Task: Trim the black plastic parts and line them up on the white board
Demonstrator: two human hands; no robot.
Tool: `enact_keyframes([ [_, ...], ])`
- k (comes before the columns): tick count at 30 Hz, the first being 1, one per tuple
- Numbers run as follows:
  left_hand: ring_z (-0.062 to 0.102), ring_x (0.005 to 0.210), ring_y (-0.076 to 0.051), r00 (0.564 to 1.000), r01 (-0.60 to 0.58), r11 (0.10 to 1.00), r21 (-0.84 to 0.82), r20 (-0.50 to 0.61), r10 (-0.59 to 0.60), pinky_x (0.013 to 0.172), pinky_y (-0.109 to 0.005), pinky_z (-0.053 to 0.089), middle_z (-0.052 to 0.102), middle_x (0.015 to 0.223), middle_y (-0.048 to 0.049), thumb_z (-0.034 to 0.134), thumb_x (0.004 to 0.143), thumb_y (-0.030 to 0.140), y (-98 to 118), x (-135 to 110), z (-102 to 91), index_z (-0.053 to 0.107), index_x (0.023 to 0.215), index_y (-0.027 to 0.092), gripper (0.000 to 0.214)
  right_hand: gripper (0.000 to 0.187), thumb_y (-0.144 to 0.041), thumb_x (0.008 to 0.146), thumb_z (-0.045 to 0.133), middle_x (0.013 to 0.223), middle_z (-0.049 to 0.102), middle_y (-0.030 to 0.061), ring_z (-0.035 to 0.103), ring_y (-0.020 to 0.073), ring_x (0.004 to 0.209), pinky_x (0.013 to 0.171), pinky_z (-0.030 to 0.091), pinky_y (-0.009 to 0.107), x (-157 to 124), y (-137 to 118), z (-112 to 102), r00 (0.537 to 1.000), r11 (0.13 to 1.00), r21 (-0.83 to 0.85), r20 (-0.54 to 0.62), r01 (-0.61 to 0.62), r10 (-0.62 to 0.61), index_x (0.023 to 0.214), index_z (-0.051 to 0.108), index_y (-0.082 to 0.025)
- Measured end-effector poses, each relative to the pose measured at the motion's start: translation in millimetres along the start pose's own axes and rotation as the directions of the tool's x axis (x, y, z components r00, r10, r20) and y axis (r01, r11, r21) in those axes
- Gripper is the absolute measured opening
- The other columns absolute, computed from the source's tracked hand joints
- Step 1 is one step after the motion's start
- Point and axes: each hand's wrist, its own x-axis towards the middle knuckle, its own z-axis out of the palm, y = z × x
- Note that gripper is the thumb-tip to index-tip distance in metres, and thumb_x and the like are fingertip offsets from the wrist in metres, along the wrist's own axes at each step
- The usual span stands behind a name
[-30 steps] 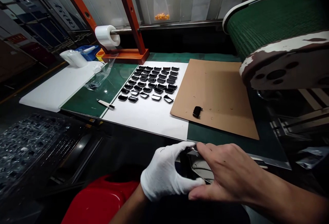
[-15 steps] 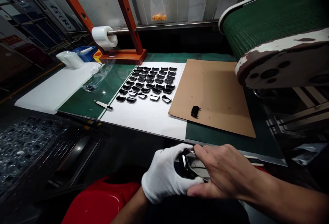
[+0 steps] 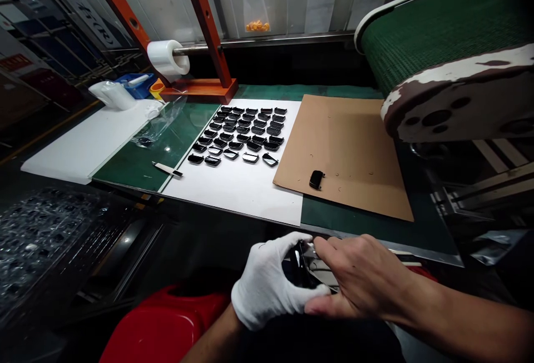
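Observation:
My left hand [image 3: 269, 282], in a white glove, is curled around a small black glossy part [image 3: 298, 265] held below the table's front edge. My bare right hand [image 3: 362, 279] pinches at the same part from the right, fingertips at its top edge. Several matching black parts [image 3: 242, 135] lie in neat rows on a white sheet [image 3: 242, 190]. One more black part [image 3: 316, 179] lies alone on a brown cardboard sheet [image 3: 354, 152].
A green conveyor belt [image 3: 442, 35] rises at the right. An orange wooden stand with a film roll [image 3: 167, 58] is at the back. A small knife-like tool [image 3: 167, 169] lies on the green mat. A clear tray [image 3: 41, 235] is at left, a red bin [image 3: 162, 324] below.
Both hands have stayed together on the black part, shifting only slightly upward. The view has drifted a little; nothing on the table moved.

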Motion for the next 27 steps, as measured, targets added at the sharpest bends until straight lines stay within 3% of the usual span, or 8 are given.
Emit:
enact_keyframes([
  [6,0.067,0.078,-0.017,1.000,-0.007,1.000,0.010,0.004,0.007,0.074,-0.023,0.052,0.072,0.088,0.0021,0.077,0.058,0.032,-0.4,1.5,-0.5,0.065,0.100,0.020,0.045,0.079,-0.080,0.076,0.007,0.053,0.058,0.0031,0.055,0.0192,0.041,0.044,0.017,0.031,-0.5,-0.1,0.4,0.997,1.000,-0.003,-0.071,0.023,-0.023,0.066,0.055,-0.018],
  [13,0.068,0.075,-0.017,0.999,-0.015,0.999,0.051,-0.029,0.016,0.072,-0.022,0.052,0.072,0.086,0.0023,0.078,0.056,0.032,-1.1,1.0,1.1,0.066,0.098,0.019,0.045,0.079,-0.077,0.079,0.004,0.055,0.058,0.0028,0.056,0.0196,0.042,0.044,0.019,0.032,-3.0,0.2,4.4,0.998,0.999,-0.027,-0.052,0.041,-0.042,0.069,0.055,-0.018],
  [22,0.069,0.073,-0.017,0.998,-0.029,0.995,0.098,-0.050,0.034,0.071,-0.022,0.053,0.073,0.083,0.0031,0.078,0.056,0.033,0.9,1.4,1.5,0.066,0.095,0.021,0.042,0.076,-0.072,0.083,0.004,0.051,0.056,0.0017,0.054,0.0182,0.039,0.042,0.019,0.032,-5.3,0.2,7.8,0.987,0.998,-0.036,-0.150,0.059,-0.064,0.066,0.055,-0.018],
  [27,0.069,0.075,-0.018,1.000,0.007,0.997,0.078,-0.029,-0.005,0.071,-0.022,0.055,0.073,0.084,0.0020,0.078,0.057,0.035,-2.6,1.5,2.2,0.066,0.098,0.021,0.045,0.075,-0.072,0.083,0.005,0.050,0.056,0.0015,0.054,0.0180,0.039,0.041,0.020,0.031,-6.2,0.4,8.5,0.983,0.997,-0.035,-0.168,0.070,-0.075,0.065,0.055,-0.018],
])
